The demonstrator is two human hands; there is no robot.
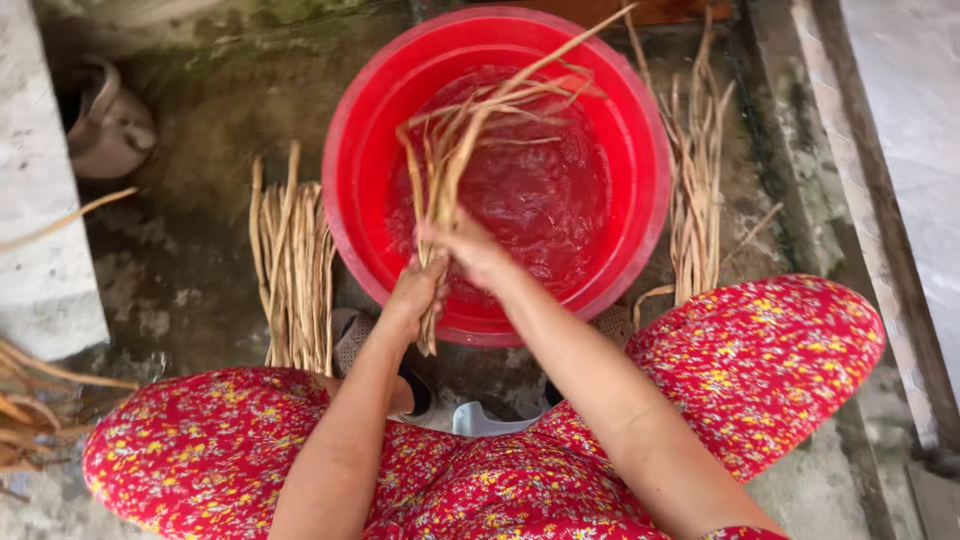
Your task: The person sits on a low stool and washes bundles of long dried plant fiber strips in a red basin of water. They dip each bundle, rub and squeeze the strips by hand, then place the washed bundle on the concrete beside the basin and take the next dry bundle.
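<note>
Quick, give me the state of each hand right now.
Left hand: closed around the lower part of the bundle of dried stalks.
Right hand: closed on the same bundle, just above the left, over the red basin.

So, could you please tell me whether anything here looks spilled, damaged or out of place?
Nothing stands out. Both hands, left hand and right hand, grip a bundle of stalks over the red basin; its water stays inside.

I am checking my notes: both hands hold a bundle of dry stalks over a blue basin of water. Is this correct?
Not quite: the basin is red, not blue. The head view shows it. The rest holds: the left hand and the right hand both hold the bundle of dry stalks over the water.
</note>
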